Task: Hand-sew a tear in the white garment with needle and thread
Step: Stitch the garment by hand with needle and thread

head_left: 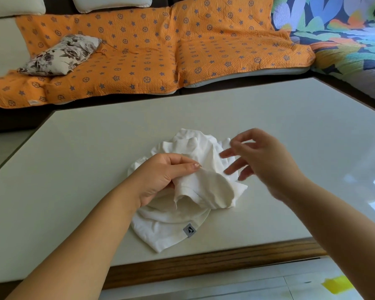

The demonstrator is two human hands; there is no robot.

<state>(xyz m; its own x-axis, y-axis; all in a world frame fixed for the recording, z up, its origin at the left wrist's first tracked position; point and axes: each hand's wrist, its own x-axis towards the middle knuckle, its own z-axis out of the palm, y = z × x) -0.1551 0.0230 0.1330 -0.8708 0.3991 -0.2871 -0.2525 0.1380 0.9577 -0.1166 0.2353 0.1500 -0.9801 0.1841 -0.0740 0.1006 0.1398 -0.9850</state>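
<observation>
near the table (268,118) edge, left hand (160,176) grips white garment (204,187).

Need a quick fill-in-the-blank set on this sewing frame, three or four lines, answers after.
1. Of the left hand and right hand, only the ___ one grips the white garment.
2. The garment lies crumpled on a table whose near edge is made of ___.
3. The small label at the garment's hem is ___.
4. The star-patterned throw behind the table is ___.
Answers: left; wood; grey; orange.
</observation>
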